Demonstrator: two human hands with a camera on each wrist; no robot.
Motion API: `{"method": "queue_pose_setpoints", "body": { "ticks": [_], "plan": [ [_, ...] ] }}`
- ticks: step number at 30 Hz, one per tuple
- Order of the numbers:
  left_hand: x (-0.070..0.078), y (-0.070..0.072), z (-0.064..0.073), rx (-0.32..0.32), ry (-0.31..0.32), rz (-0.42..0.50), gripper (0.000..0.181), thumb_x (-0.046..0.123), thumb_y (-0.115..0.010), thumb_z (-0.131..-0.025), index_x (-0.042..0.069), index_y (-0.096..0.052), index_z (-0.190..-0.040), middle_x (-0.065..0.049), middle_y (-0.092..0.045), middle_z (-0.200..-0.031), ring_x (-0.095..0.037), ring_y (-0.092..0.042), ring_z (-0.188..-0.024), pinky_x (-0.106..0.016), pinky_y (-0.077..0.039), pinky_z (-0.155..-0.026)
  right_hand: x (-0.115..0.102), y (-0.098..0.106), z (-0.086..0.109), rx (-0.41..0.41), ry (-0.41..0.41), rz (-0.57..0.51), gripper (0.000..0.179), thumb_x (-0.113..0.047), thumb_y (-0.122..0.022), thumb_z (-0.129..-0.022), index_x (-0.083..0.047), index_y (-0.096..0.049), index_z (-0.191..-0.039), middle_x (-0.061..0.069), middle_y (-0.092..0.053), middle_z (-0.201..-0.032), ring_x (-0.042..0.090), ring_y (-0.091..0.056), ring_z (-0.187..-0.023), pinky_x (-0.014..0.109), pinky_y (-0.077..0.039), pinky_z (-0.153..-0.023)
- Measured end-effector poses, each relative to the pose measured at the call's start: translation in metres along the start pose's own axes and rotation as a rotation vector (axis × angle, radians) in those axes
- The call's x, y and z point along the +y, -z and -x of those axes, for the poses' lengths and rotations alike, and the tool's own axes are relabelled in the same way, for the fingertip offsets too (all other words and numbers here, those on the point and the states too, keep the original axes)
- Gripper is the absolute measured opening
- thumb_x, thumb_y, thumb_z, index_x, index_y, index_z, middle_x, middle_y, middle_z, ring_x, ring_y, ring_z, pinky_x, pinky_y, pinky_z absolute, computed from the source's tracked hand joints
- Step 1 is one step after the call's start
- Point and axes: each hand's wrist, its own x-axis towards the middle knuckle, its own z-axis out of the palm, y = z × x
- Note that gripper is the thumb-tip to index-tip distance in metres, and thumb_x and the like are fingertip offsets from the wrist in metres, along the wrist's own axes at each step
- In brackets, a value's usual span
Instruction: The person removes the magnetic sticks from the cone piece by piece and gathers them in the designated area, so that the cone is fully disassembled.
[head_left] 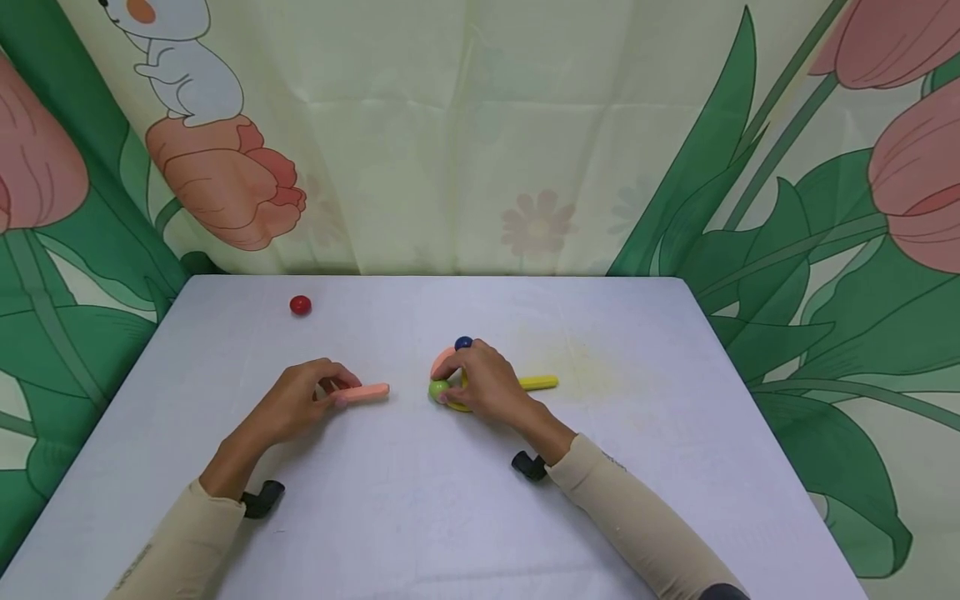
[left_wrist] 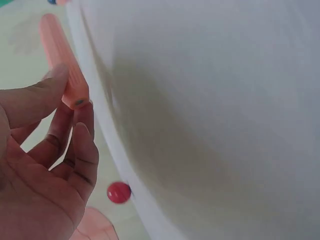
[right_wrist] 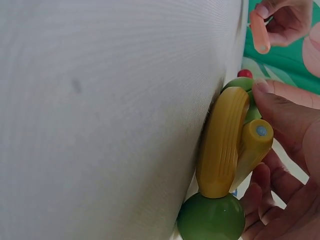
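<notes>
In the head view my left hand (head_left: 303, 398) pinches one end of a straight salmon rod (head_left: 366, 392), its free end pointing right. A small grey disc shows at the rod's near end in the left wrist view. My right hand (head_left: 489, 385) holds a light green ball (head_left: 438, 390) between thumb and fingers, at the left of a cluster of pieces. Around that hand are a salmon curved piece (head_left: 441, 362), a dark blue ball (head_left: 463, 342) and a yellow stick (head_left: 542, 382). The right wrist view adds a yellow curved rod (right_wrist: 222, 145) touching a darker green ball (right_wrist: 211, 219).
A red ball (head_left: 300, 305) lies near the back left of the white-covered table (head_left: 420, 517). Behind the table's back edge hangs a curtain (head_left: 420, 167) printed with tulips, leaves and a white animal.
</notes>
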Motion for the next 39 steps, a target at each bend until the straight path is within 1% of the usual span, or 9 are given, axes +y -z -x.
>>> {"method": "queue_pose_setpoints", "body": {
  "ticks": [4,8,12,19,26,30,33,39],
  "plan": [
    [-0.009,0.01,0.005,0.018,0.033,-0.019,0.026,-0.002,-0.079,-0.092,0.014,-0.078,-0.113,-0.003,-0.074,-0.106,-0.021,-0.065,-0.096,-0.026,-0.052,-0.079,0.001,0.0,0.0,0.004,0.013,0.0,0.024,-0.02,-0.094,-0.081,-0.025,-0.085,-0.102,-0.02,-0.076,-0.108,0.015,-0.059,-0.1,0.03,-0.049,-0.086],
    [-0.017,0.021,0.012,0.022,0.063,-0.031,0.025,0.002,-0.08,-0.092,0.013,-0.078,-0.114,-0.007,-0.074,-0.108,-0.024,-0.064,-0.098,-0.026,-0.052,-0.077,0.001,0.0,0.0,0.004,0.015,0.001,0.023,-0.02,-0.094,-0.082,-0.025,-0.085,-0.102,-0.02,-0.076,-0.11,0.015,-0.059,-0.101,0.03,-0.049,-0.086],
    [-0.027,0.032,0.023,0.026,0.095,-0.06,0.025,0.003,-0.081,-0.091,0.011,-0.078,-0.115,-0.008,-0.073,-0.108,-0.026,-0.063,-0.1,-0.026,-0.052,-0.076,0.002,-0.001,0.0,0.004,0.01,-0.001,0.023,-0.019,-0.093,-0.082,-0.025,-0.085,-0.103,-0.02,-0.076,-0.111,0.015,-0.059,-0.102,0.031,-0.049,-0.086],
    [-0.046,0.049,0.044,0.017,0.121,-0.077,0.024,-0.001,-0.078,-0.091,0.01,-0.078,-0.113,-0.012,-0.073,-0.11,-0.029,-0.064,-0.1,-0.024,-0.051,-0.071,0.002,-0.001,-0.001,0.006,0.0,0.001,0.024,-0.019,-0.093,-0.082,-0.025,-0.085,-0.103,-0.02,-0.076,-0.111,0.016,-0.059,-0.102,0.032,-0.049,-0.086],
    [-0.063,0.061,0.062,0.006,0.168,-0.113,0.024,0.0,-0.078,-0.092,0.009,-0.079,-0.114,-0.011,-0.074,-0.109,-0.029,-0.062,-0.102,-0.022,-0.049,-0.07,0.002,-0.001,0.0,0.0,0.002,0.005,0.024,-0.019,-0.094,-0.082,-0.025,-0.085,-0.103,-0.019,-0.076,-0.109,0.017,-0.059,-0.102,0.03,-0.049,-0.086],
    [-0.073,0.067,0.07,0.009,0.184,-0.133,0.024,0.001,-0.077,-0.092,0.007,-0.079,-0.115,-0.011,-0.073,-0.108,-0.03,-0.062,-0.103,-0.023,-0.05,-0.072,0.001,-0.001,0.0,0.007,0.007,0.007,0.024,-0.019,-0.094,-0.081,-0.025,-0.085,-0.103,-0.018,-0.076,-0.109,0.018,-0.059,-0.101,0.031,-0.049,-0.085],
    [-0.08,0.069,0.074,0.007,0.196,-0.134,0.024,0.0,-0.077,-0.092,0.006,-0.079,-0.115,-0.013,-0.073,-0.109,-0.032,-0.061,-0.104,-0.025,-0.05,-0.072,0.002,-0.001,0.0,0.005,0.005,0.006,0.024,-0.019,-0.094,-0.081,-0.025,-0.085,-0.103,-0.018,-0.076,-0.108,0.017,-0.059,-0.101,0.031,-0.049,-0.086],
    [-0.089,0.068,0.078,0.016,0.175,-0.136,0.026,-0.005,-0.077,-0.09,0.005,-0.079,-0.114,-0.015,-0.074,-0.11,-0.033,-0.061,-0.106,-0.02,-0.049,-0.07,0.001,-0.001,0.0,0.001,-0.003,0.008,0.024,-0.02,-0.094,-0.082,-0.024,-0.085,-0.104,-0.017,-0.076,-0.107,0.017,-0.058,-0.101,0.032,-0.049,-0.086]
  ]
}}
